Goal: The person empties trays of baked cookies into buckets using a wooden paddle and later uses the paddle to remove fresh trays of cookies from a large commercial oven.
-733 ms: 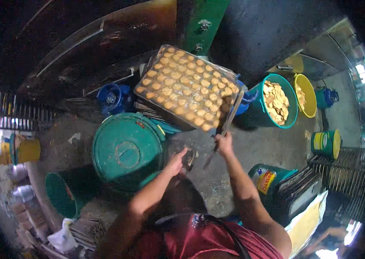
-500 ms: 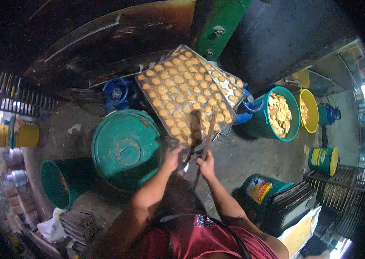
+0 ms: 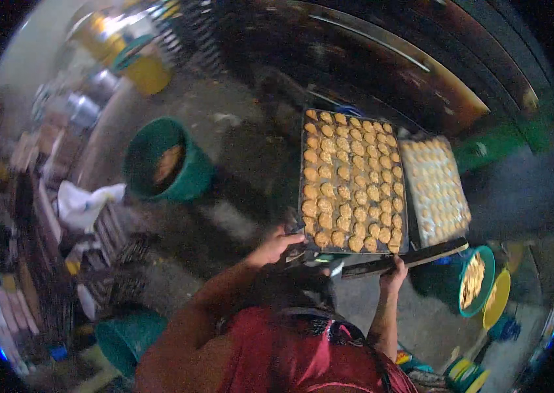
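Observation:
A dark baking tray (image 3: 404,196), covered in rows of golden-brown cookies (image 3: 358,177), is held out in front of me. My left hand (image 3: 281,247) is closed on its near left corner, with something dark in the grip that I cannot make out. At the near right edge, my right hand (image 3: 392,275) is closed round a long dark flat bar (image 3: 430,252), with its fingertips against the tray. Just right of this tray lies a second, paler tray (image 3: 428,240) of cookies, blurred by motion.
Beyond the trays on the right stand a teal bucket (image 3: 491,262) and a yellow bucket (image 3: 507,281), the teal one holding flat pale pieces. A green bin (image 3: 198,173) stands at left, near a white bag (image 3: 87,204) and stacked dark trays (image 3: 120,245). Another green bucket (image 3: 129,340) is near left.
The view has swung left. The front tray has come apart from the paler tray beneath it. My hands have moved apart, the left one to the tray's corner. The bar has turned sideways.

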Demonstrator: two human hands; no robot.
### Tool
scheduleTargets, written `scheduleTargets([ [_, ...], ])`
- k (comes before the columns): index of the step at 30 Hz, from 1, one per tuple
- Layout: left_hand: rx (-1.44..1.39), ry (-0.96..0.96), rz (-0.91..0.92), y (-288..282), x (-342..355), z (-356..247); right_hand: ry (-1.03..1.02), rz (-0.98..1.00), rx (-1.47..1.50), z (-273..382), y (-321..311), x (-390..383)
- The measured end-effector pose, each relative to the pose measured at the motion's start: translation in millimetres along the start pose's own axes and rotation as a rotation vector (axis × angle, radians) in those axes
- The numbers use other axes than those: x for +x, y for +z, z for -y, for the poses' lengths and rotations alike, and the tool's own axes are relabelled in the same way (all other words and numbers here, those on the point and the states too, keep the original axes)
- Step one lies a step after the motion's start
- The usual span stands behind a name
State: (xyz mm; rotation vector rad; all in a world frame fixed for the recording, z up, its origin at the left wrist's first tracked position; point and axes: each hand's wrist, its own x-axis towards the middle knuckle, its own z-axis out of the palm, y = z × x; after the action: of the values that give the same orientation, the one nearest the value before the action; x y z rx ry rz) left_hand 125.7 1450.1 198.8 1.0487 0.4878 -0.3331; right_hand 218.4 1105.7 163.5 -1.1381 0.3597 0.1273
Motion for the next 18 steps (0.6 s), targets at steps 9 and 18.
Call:
scheduleTargets([
  [9, -0.186, 0.136, -0.476, -232, -188, 19, 0.246, 0.543, -0.172, -164, 266, -39],
  [18, -0.503, 0.325, -0.787, -377, -194, 56, 0.198, 0.874, -0.243, -283, 458, -27],
])
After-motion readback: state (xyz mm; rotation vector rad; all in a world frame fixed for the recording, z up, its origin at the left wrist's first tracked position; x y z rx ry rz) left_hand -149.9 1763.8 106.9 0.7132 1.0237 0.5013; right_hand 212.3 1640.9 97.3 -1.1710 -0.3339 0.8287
